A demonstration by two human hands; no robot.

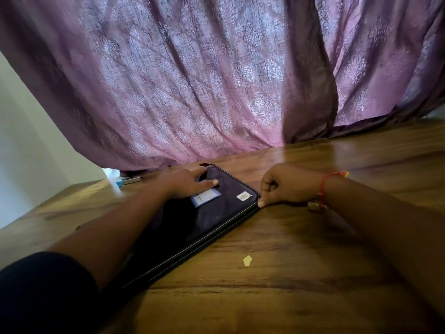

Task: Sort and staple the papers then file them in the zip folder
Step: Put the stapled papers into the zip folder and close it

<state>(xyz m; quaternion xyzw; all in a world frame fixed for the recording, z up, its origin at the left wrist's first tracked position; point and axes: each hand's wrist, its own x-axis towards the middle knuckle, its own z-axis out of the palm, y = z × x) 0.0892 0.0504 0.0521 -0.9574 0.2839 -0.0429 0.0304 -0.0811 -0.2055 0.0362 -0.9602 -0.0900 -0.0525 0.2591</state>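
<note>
A: What lies nearest on the glossy brown wooden tabletop (313, 273)?

B: A small pale-yellow scrap of paper (247, 260), by itself on the bare wood, just off the near long edge of the flat black zip folder with stitched edging (212, 220).

A: And the folder itself?

B: It lies flat and closed, running diagonally from the lower left up toward the middle of the tabletop. On its top face are a blue-bordered white label (206, 196) and, nearer the right corner, a small white sticker (243, 196).

A: How are the hands placed?

B: The left hand (187, 183), its arm coming out of a dark sleeve (43, 292), rests on the folder's top with fingers stretched out straight, one fingertip just above the blue-bordered label. The right hand (284, 186) has curled fingers, and thumb and forefinger pinch at the folder's right corner, on its zip edge; the puller itself is too small to make out. A red thread bracelet (323, 189) circles that wrist.

A: Farther back?

B: A small silvery object (130, 180), blurred, sits near the far left edge. Behind the tabletop hangs a purple patterned curtain (204, 80), with a pale wall (29, 145) at left.
</note>
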